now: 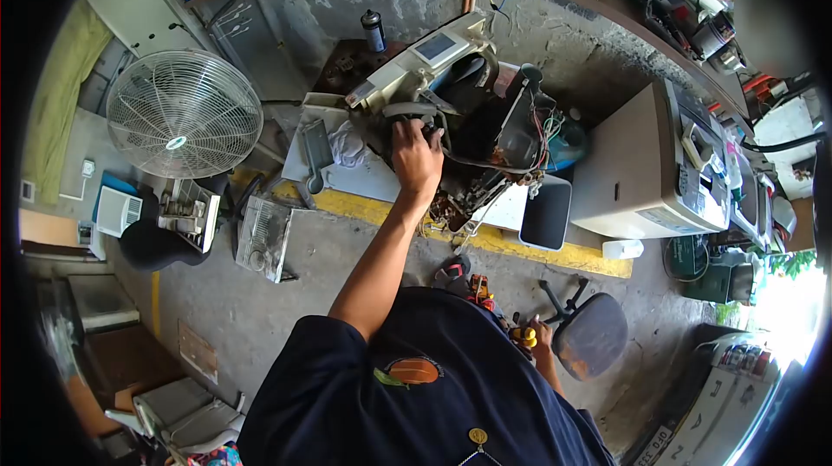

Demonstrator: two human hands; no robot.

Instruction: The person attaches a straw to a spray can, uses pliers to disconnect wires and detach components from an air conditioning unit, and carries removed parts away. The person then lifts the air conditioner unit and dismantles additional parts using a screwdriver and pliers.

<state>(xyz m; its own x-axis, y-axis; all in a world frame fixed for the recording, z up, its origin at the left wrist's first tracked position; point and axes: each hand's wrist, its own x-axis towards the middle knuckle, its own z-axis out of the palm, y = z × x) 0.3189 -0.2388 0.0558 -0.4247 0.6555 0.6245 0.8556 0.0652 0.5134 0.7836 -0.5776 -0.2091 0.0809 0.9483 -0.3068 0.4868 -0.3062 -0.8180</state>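
My left hand (417, 157) reaches forward into an opened-up appliance, its fingers bent round a dark part that they mostly hide. Just above the fingers curves a grey hose (409, 108). Behind it leans the appliance's beige panel (433, 52), which has a small display window. To the right is a dark housing (518, 124) with loose coloured wires (551, 126). Low on my right side, my right hand (541, 338) is closed on a yellow-and-black tool (524, 337); its exact kind is unclear.
A large round fan (184, 115) stands to the left. A grey bin (546, 213) and a white cabinet-like appliance (620, 167) are on the right. A stool with a worn seat (592, 336) stands near my right hand. A spray can (373, 31) is at the back.
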